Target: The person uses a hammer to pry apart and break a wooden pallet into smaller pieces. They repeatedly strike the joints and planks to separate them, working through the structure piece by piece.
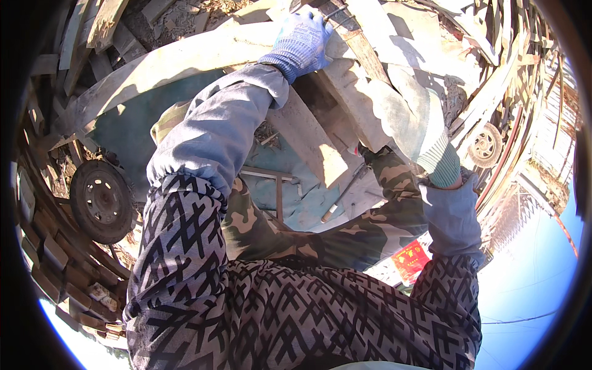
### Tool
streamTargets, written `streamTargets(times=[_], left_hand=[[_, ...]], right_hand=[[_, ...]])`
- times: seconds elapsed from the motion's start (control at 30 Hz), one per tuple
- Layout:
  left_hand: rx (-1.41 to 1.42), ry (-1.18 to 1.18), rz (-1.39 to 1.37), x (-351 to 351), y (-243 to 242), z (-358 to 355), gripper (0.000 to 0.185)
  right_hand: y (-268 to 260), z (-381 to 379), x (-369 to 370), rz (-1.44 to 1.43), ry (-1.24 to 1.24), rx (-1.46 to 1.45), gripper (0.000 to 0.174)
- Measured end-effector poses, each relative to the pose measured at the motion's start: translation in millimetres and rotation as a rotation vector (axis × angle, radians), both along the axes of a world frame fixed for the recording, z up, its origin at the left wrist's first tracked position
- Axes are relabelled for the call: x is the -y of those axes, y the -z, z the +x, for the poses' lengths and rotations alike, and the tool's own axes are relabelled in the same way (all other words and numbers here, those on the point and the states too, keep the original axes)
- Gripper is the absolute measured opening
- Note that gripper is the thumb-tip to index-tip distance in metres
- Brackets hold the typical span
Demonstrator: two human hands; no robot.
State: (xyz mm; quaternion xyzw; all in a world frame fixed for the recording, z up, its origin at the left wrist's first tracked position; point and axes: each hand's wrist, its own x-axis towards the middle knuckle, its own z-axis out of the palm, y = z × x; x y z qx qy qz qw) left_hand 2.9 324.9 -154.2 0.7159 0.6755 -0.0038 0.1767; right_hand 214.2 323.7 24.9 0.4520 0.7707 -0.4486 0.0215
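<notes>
My left hand (303,41), in a blue knit work glove, is at the top centre with its fingers curled around what looks like a thin metal rod (336,12). That rod shows beside the fingertips, over a narrow, worn wooden piece (365,51). My right hand (402,113), in a pale glove with a green cuff, rests against a thick wooden beam (354,99) on the right; glare hides its fingers and grip. Another short beam (310,134) slants below my left hand. A long pale board (162,60) runs leftward beneath that hand.
A tool with a wooden handle (342,196) lies on a greenish sheet (300,201) between my camouflage-clad legs. Wheels stand at left (101,202) and right (485,144). Scrap boards (104,27) are heaped at the upper left; long strips of wood (504,78) lie at right.
</notes>
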Motion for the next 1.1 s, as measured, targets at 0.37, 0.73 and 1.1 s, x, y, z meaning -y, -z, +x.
streamTargets(times=[0.37,0.73,1.1], left_hand=[[-0.062,0.019,0.137,-5,8,8,0.094],[-0.11,0.004,0.228,3,4,11,0.091],[-0.075,0.001,0.257,0,19,14,0.09]], right_hand=[[-29,25,-24,0.383,0.081,-0.082,0.045],[8,43,-26,-0.015,0.497,-0.046,0.04],[-43,-2,-45,0.4,-0.054,-0.235,0.049]])
